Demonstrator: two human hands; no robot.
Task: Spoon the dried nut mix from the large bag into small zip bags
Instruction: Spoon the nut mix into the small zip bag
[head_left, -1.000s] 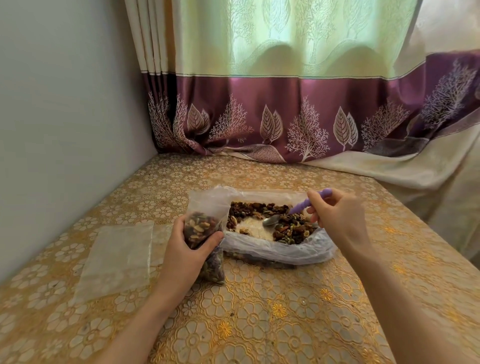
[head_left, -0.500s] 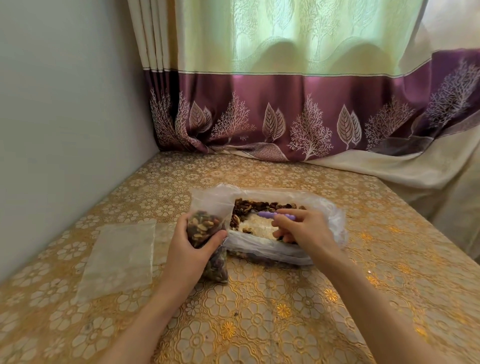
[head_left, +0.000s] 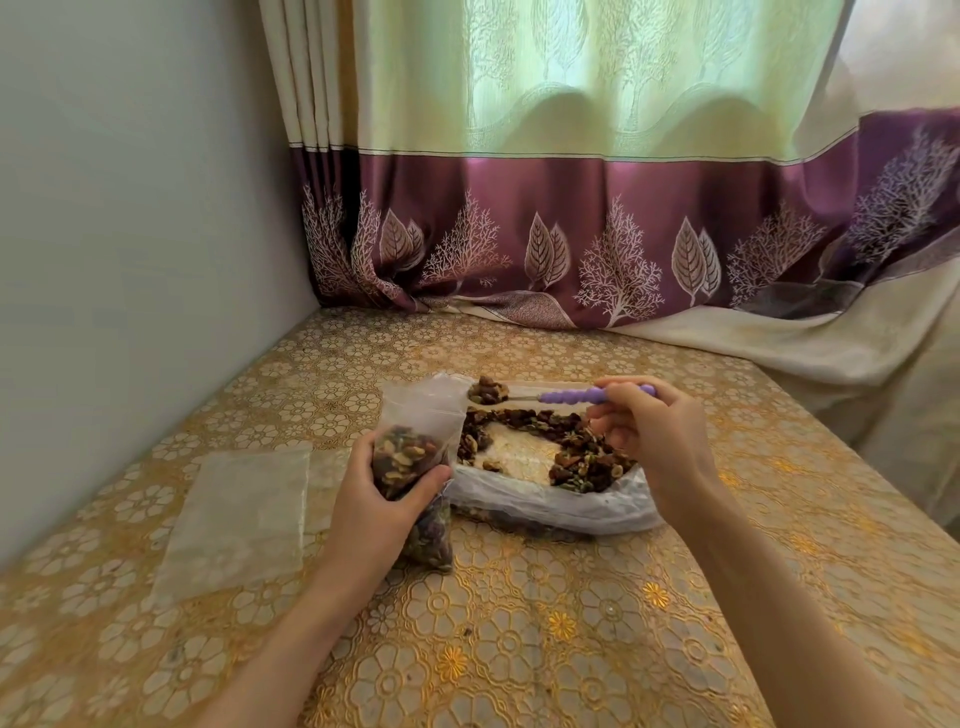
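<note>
Looking down from my head camera, I see my two bare forearms reach out over a table (head_left: 519, 649) covered in a gold floral embossed cloth. My left hand (head_left: 374, 499) grips a small clear zip bag (head_left: 415, 441), standing upright and already well filled with nut mix, its open mouth tilted toward the right. To its left a flat empty clear zip bag (head_left: 234, 519) lies on the cloth, apart from my hand. Just beyond and touching the held bag sits a large crumpled clear plastic bag (head_left: 561, 506), lying open with dark dried nut mix (head_left: 582, 457) spread around a pale patch in its middle. My right hand (head_left: 654, 441) pinches a purple ribbed-handled metal spoon (head_left: 545, 396), held level above the large bag, its bowl heaped with mix and right beside the small bag's mouth. Behind, a purple-banded leaf-print curtain (head_left: 571, 234) drapes onto the table's far edge, with a plain grey wall (head_left: 130, 234) at left.
</note>
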